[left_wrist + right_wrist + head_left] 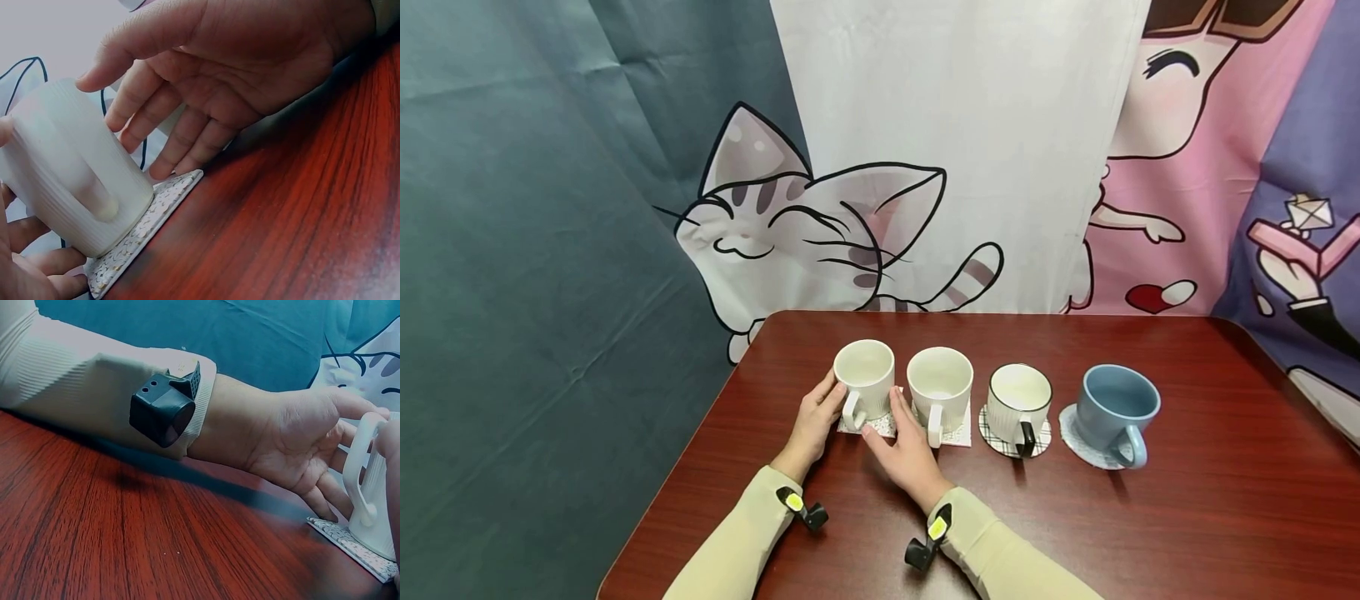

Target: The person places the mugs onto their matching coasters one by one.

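The leftmost mug [874, 398] is white and ribbed, upright on a square speckled coaster [885, 427], its handle turned towards me. My left hand [812, 422] flanks it on the left, fingertips right at its side. In the left wrist view the left thumb [103, 69] reaches the mug's upper part, while the other fingers spread loosely behind it. On the other side, my right hand [912, 457] lies along the mug, fingers extended, with its thumb near the base of the handle. Part of the right hand is cut off in the left wrist view.
To the right stand a second white mug [942, 387] on a square coaster, a white mug with black rim and handle [1011, 417] on a round checked coaster [1043, 437], and a blue mug [1105, 421] on a round coaster [1078, 442]. A printed cloth [970, 125] hangs behind the table.
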`<state>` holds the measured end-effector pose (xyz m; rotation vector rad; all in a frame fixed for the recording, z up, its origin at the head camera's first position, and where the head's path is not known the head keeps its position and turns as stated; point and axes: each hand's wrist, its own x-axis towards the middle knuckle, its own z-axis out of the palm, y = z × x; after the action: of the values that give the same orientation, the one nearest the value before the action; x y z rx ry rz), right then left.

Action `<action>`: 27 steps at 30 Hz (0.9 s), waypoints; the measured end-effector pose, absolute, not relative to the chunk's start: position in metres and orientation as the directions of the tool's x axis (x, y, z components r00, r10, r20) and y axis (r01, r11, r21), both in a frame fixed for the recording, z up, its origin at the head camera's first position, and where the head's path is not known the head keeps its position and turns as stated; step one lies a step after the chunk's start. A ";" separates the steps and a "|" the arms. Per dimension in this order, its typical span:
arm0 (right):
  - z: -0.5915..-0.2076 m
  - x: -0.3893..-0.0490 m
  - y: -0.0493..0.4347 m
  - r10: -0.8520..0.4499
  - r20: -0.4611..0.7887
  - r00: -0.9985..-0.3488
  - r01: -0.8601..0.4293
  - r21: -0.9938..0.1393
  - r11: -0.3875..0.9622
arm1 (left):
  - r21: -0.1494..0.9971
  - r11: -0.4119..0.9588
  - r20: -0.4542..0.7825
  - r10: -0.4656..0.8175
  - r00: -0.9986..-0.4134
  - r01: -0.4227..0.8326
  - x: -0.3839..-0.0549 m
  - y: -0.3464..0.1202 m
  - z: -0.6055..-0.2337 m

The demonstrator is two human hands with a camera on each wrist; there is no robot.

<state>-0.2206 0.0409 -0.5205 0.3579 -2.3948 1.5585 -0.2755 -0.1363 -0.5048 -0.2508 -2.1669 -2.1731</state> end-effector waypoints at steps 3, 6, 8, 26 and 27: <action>-0.520 -0.220 0.041 -0.070 0.345 -0.936 -0.344 -0.854 0.391 | 0.985 -0.029 0.169 0.043 -0.985 0.168 -0.273 -0.137 -0.505; -0.519 -0.219 0.041 -0.077 0.347 -0.935 -0.349 -0.851 0.393 | 0.984 -0.058 0.170 0.025 -0.985 0.168 -0.273 -0.137 -0.506; -0.519 -0.220 0.041 -0.081 0.354 -0.932 -0.355 -0.844 0.401 | 0.983 -0.067 0.173 0.017 -0.985 0.171 -0.273 -0.137 -0.507; -0.519 -0.217 0.041 -0.106 0.345 -0.932 -0.358 -0.844 0.399 | 0.978 -0.082 0.194 0.015 -0.981 0.192 -0.269 -0.136 -0.510; -0.519 -0.217 0.041 -0.107 0.348 -0.931 -0.361 -0.842 0.400 | 0.978 -0.079 0.196 0.014 -0.981 0.194 -0.269 -0.137 -0.510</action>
<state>-0.2170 0.0410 -0.5191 0.4128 -2.4196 1.5464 -0.2688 -0.1366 -0.5096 -0.2323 -2.0437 -2.2088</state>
